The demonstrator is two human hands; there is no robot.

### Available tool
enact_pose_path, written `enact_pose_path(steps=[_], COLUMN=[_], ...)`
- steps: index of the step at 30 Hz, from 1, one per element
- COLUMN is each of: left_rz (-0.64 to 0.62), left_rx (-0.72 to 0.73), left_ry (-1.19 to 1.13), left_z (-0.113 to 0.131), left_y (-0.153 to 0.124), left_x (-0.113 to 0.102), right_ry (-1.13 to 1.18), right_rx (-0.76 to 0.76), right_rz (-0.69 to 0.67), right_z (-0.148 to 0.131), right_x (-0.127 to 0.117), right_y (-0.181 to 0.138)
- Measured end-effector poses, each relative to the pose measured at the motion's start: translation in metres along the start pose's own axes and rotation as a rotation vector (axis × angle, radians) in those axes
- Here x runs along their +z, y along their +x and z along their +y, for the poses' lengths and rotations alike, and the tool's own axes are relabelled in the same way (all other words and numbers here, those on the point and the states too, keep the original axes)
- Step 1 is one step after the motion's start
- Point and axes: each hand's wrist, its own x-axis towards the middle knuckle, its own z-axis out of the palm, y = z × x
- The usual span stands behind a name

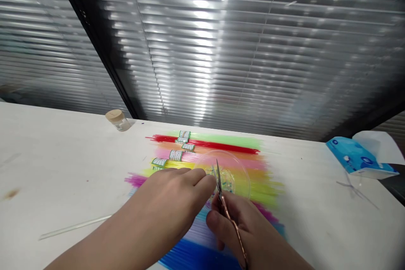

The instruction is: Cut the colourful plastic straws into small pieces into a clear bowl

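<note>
My right hand (pixel 234 223) is closed around copper-coloured scissors (pixel 228 215), their narrow blades pointing up and partly apart. Close to the blades, my left hand (pixel 186 190) is pinched shut, its fingertips partly hidden. A thin clear plastic straw (pixel 76 228), perhaps more than one, passes behind my left forearm in line with those fingertips. Below both hands is a clear round bowl (pixel 242 166) with small clear and coloured cut pieces in it. It stands on bundles of long thin coloured straws (pixel 199 257), partly covered by my hands.
Red straws (pixel 221 145) lie across the back of the white table (pixel 63 168), with paper labels (pixel 176 155) on several bundles. A wooden-lidded jar (pixel 118 120) stands back left. At right is a blue tissue pack (pixel 360 158). Window blinds (pixel 202 50) rise behind.
</note>
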Motion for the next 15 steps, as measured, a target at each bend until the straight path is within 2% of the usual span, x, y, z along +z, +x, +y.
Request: enact_pose_path(steps=[8, 12, 15], left_rz=[-0.023, -0.003, -0.037], left_rx=[-0.038, -0.077, -0.082], left_ry=[0.096, 0.102, 0.132], left_z=[0.0005, -0.0012, -0.0027], left_y=[0.0014, 0.0008, 0.0007], left_x=[-0.0008, -0.0029, -0.0035], right_ry=[-0.042, -0.055, -0.065], right_rx=[-0.036, -0.011, 0.004], right_rz=[0.014, 0.027, 0.027], right_z=[0.0009, 0.0023, 0.0026], right_x=[0.0008, -0.0002, -0.0004], right_y=[0.0017, 0.0015, 0.0019])
